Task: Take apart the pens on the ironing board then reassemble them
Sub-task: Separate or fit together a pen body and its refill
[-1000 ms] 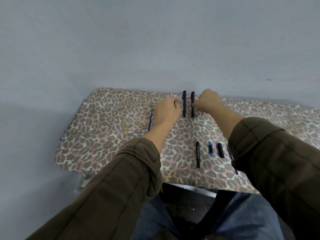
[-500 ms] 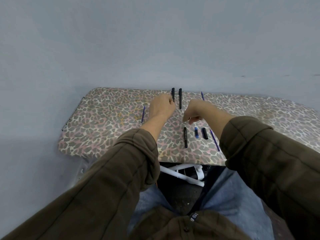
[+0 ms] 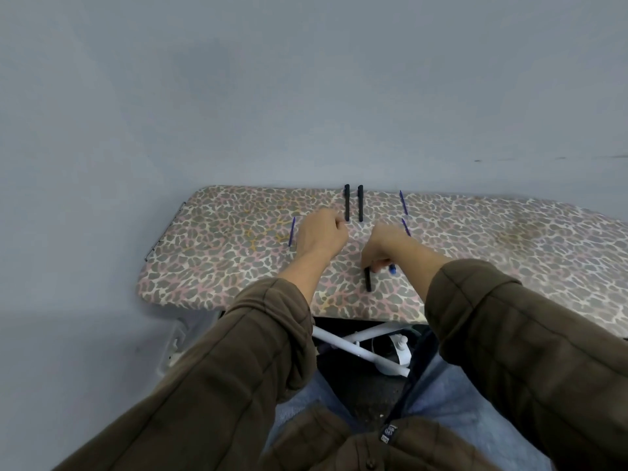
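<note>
Our right hand (image 3: 382, 248) pinches a black barrel (image 3: 368, 283) on the board (image 3: 221, 266). Our left hand (image 3: 321, 232) curls beside a pen (image 3: 347, 202); we cannot tell its grasp.

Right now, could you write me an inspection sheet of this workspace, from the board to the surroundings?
Surface: ironing board, leopard-print cover, set against a wall.
Job's things: left black pen and right black pen side by side at the far edge; left blue refill; two right blue refills; short black piece and small blue piece nearer.
Clutter: nothing seen.
Hands: left hand curled beside the left black pen, contents hidden; right hand pinches the short black piece's top.
Cables: nothing seen.
Surroundings: grey wall; white board legs below.
</note>
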